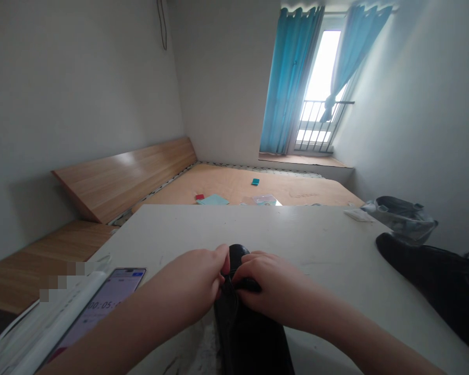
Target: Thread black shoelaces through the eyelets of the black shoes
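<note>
A black shoe (pixel 254 341) lies on the white table in front of me, its rounded toe pointing away. My left hand (pixel 213 273) is closed at the shoe's upper from the left, fingers pinched together near the opening. From the right, my right hand (pixel 258 276) grips the upper close to the left fingertips. Both sets of fingertips almost meet, and whatever fine part they pinch is hidden. Over to the right rests a second black shoe (pixel 426 276), apart from both hands.
A phone (pixel 105 302) showing a timer lies left beside a white packet (pixel 62 317). A grey plastic bag (pixel 406 216) sits at the table's back right, near a small white packet (pixel 358 215). Beyond the white table (pixel 172 224) is a bed (pixel 297 187) with small items.
</note>
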The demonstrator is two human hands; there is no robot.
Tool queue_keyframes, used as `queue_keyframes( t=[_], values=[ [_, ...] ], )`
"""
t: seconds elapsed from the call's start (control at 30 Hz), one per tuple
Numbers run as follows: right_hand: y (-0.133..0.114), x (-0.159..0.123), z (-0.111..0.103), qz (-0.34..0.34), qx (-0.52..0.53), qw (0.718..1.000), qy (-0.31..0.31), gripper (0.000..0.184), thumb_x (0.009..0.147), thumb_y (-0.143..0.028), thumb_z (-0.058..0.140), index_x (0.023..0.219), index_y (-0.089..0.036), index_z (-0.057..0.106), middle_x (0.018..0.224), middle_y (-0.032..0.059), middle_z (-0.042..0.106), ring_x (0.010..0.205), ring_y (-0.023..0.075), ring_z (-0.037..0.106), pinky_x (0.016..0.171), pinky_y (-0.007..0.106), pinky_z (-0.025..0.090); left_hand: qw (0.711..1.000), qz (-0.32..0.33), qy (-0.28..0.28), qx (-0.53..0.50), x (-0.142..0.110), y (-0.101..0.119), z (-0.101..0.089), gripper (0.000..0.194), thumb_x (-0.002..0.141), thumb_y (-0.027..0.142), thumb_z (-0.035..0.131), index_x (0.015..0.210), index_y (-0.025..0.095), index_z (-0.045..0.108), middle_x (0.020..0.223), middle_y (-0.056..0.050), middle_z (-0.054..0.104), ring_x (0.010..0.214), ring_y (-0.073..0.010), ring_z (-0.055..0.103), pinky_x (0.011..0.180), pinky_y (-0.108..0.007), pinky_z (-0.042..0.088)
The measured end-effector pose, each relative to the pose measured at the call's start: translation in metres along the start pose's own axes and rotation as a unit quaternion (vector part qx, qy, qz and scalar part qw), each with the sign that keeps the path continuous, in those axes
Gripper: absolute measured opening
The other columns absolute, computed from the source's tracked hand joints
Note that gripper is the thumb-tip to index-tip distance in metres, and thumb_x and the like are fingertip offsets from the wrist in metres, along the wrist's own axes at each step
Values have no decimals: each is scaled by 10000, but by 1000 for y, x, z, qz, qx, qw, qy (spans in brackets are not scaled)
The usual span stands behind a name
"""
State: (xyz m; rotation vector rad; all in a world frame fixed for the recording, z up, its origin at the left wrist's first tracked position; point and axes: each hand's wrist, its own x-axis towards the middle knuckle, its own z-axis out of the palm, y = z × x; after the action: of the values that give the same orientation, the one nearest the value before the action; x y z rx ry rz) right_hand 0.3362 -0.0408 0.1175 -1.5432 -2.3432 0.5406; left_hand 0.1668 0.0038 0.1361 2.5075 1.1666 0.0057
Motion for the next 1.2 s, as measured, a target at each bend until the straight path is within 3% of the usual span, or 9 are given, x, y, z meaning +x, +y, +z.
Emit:
queue_keyframes(
  t=[0.17, 0.43, 0.63, 0.73, 0.83, 0.97, 1.07, 1.13, 1.2],
  values=[
    [-2, 0, -1, 10, -4, 1000, -7, 199, 728, -175, 591, 860, -215, 734, 832, 46, 691, 835, 203, 592, 730, 285, 400, 1000, -18, -1, -5, 3, -1, -1, 125, 761, 147, 425, 837, 218, 494, 748, -28, 666, 700, -200, 610, 577, -271, 362],
    [-3, 2, 7, 35, -14, 999, 6, 153, 705, -201, 593, 791, -192, 719, 812, 65, 675, 794, 207, 588, 687, 288, 396, 999, 12, -24, -22, 3, 0, 4, 53, 759, 191, 444, 772, 217, 489, 755, -28, 644, 698, -204, 589, 571, -284, 349],
    [-4, 4, 5, 34, 17, 999, 12, 128, 711, -170, 560, 751, -180, 681, 799, 51, 662, 765, 184, 576, 697, 282, 390, 998, 10, -51, -36, 2, -2, 6, 104, 848, 211, 380, 807, 213, 476, 753, -25, 634, 676, -195, 578, 589, -291, 373],
    [-3, 4, -7, 42, 50, 996, 62, 60, 717, -175, 559, 727, -178, 618, 737, 19, 612, 712, 156, 532, 639, 261, 367, 998, 25, -33, -48, 3, -2, 2, 216, 914, 271, 331, 872, 207, 533, 852, -46, 639, 762, -205, 577, 670, -321, 409],
    [0, 2, -25, 45, 151, 976, 150, 95, 810, -237, 509, 732, -188, 533, 651, -21, 525, 616, 123, 460, 565, 244, 342, 991, 106, 38, -78, 2, 3, -7, 295, 950, 327, 322, 898, 199, 582, 951, -54, 619, 914, -213, 543, 831, -352, 407],
    [4, -7, -52, -16, 281, 930, 236, 215, 887, -362, 492, 776, -186, 547, 660, -23, 494, 616, 114, 450, 562, 236, 368, 936, 164, 88, -300, -7, 14, -20, 347, 976, 399, 341, 816, 209, 582, 788, 4, 600, 790, -156, 549, 743, -278, 438],
    [6, -22, -70, -25, 219, 953, 208, 386, 933, -440, 431, 676, -190, 575, 607, -19, 464, 593, 115, 436, 555, 240, 370, 841, 196, 161, -478, -19, 17, -26, 359, 967, 430, 392, 731, 220, 563, 649, 38, 518, 624, -115, 507, 610, -235, 434],
    [7, -35, -80, -31, 171, 966, 190, 450, 955, -472, 372, 659, -199, 575, 594, -17, 467, 568, 114, 438, 532, 238, 369, 781, 237, 230, -530, -27, 16, -28, 318, 954, 412, 440, 729, 234, 577, 660, 42, 499, 567, -103, 461, 548, -224, 426],
    [5, -47, -88, -36, 111, 968, 221, 436, 965, -468, 350, 698, -214, 583, 572, -22, 461, 526, 111, 431, 486, 236, 343, 752, 262, 285, -533, -33, 17, -29, 280, 946, 384, 468, 744, 244, 603, 677, 40, 506, 526, -96, 412, 485, -219, 395]
  ],
)
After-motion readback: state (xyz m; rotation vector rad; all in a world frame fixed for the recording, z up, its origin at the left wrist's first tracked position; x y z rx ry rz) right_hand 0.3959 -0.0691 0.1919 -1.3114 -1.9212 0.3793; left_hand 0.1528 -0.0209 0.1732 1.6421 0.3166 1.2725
